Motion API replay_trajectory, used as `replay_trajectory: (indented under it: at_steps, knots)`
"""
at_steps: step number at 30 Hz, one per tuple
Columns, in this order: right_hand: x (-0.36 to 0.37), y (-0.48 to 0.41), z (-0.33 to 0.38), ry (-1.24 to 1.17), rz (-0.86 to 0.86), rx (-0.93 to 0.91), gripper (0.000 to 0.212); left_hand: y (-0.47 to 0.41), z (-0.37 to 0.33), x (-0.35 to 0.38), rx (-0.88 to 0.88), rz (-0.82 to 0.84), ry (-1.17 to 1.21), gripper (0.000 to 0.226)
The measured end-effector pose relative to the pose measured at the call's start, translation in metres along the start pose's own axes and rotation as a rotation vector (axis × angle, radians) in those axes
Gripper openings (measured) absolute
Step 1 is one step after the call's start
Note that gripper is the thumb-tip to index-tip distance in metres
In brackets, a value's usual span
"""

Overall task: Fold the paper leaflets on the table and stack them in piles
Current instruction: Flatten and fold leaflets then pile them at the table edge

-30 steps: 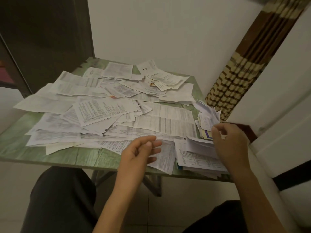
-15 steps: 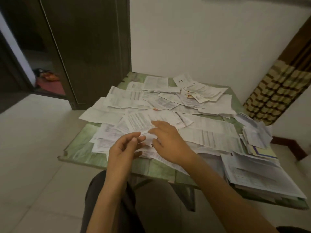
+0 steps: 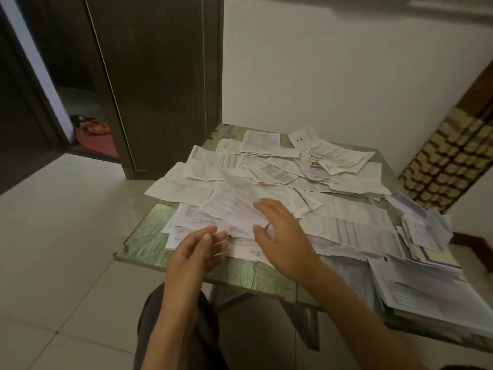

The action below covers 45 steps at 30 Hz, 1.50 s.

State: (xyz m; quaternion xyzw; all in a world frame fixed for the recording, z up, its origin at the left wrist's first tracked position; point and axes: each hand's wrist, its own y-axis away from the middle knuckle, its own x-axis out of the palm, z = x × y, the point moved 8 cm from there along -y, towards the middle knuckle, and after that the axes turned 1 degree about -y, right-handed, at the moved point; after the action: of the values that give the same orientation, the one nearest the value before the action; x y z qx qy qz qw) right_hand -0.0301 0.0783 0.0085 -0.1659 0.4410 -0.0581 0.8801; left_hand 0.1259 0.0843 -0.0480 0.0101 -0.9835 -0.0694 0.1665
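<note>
1. occupying the middle of the head view, the green table (image 3: 144, 249) stands against a white wall. a dark door (image 3: 160, 76) is to its left and a patterned curtain (image 3: 448, 161) to its right.
2. loose leaflets (image 3: 352, 225) cover most of the tabletop in an overlapping, unfolded layer. judged from this, most of the folding is not yet done.
3. the large pile (image 3: 432, 295) lies at the near right corner of the table. a smaller pile (image 3: 424, 228) sits just behind it. both are well apart from the hands, to their right.
4. the right hand (image 3: 285, 241) reaches over the near-left part of the layer, fingers straight and spread, gripping nothing. motion blur hides whether the fingertips touch paper.
5. the left hand (image 3: 194, 255) hovers at the near edge, just beside the right hand. its fingers are loosely curled, thumb close to forefinger, with no sheet plainly between them.
6. the top leaflet (image 3: 234, 206), blurred, lies just ahead of and to the left of the right fingertips. its long axis runs diagonally, from far left to near right.
7. the right hand is the nearer one to this sheet, while the left hand sits below its near end. a likely next move is a short pull toward the near edge along that diagonal, so both hands can meet it for the fold.
</note>
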Motion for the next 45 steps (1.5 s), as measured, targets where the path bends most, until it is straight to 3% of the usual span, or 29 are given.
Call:
replay_trajectory:
  at_steps: [2, 5, 7, 10, 14, 20, 22, 28, 32, 36, 40, 43, 45]
  knots:
    - [-0.025, 0.010, 0.005, -0.350, -0.136, 0.120, 0.034, 0.004, 0.005, 0.012, -0.069, 0.048, 0.081, 0.026]
    - [-0.034, 0.029, 0.006, -0.991, -0.131, 0.320, 0.028, 0.011, 0.012, 0.039, -0.176, 0.144, 0.185, 0.040]
    - [-0.032, 0.043, 0.006, -1.144, -0.103, 0.410, 0.027, 0.016, 0.012, 0.056, -0.201, 0.198, 0.248, 0.045]
    - [-0.024, 0.063, 0.002, -1.123, -0.057, 0.494, 0.028, 0.023, 0.006, 0.070, -0.166, 0.223, 0.341, 0.033]
    - [-0.018, 0.080, -0.002, -1.030, 0.008, 0.522, 0.023, 0.027, 0.011, 0.065, -0.174, 0.084, 0.406, 0.020]
    - [-0.058, 0.079, -0.028, -0.613, -0.325, 0.438, 0.022, 0.034, 0.017, 0.062, -0.158, 0.076, 0.191, 0.020]
    - [-0.059, 0.075, -0.032, -0.551, -0.279, 0.444, 0.030, 0.038, 0.020, 0.066, -0.167, 0.139, 0.097, 0.020]
    - [-0.049, 0.079, -0.049, -0.632, -0.116, 0.552, 0.006, 0.048, 0.016, 0.081, -0.113, 0.319, -0.142, 0.022]
    - [-0.046, 0.083, -0.054, -0.679, -0.097, 0.548, 0.007, 0.049, 0.014, 0.082, -0.090, 0.318, -0.182, 0.020]
    - [-0.043, 0.085, -0.057, -0.730, -0.068, 0.540, 0.013, 0.048, 0.016, 0.079, -0.111, 0.300, -0.191, 0.034]
    - [-0.044, 0.085, -0.056, -0.740, -0.082, 0.469, 0.029, 0.046, 0.017, 0.072, -0.125, 0.250, -0.131, 0.040]
    - [-0.052, 0.084, -0.050, -0.699, -0.178, 0.321, 0.032, 0.046, 0.022, 0.072, -0.168, 0.250, 0.008, 0.032]
    - [-0.057, 0.084, -0.044, -0.657, -0.238, 0.212, 0.029, 0.047, 0.028, 0.075, -0.180, 0.309, -0.069, 0.041]
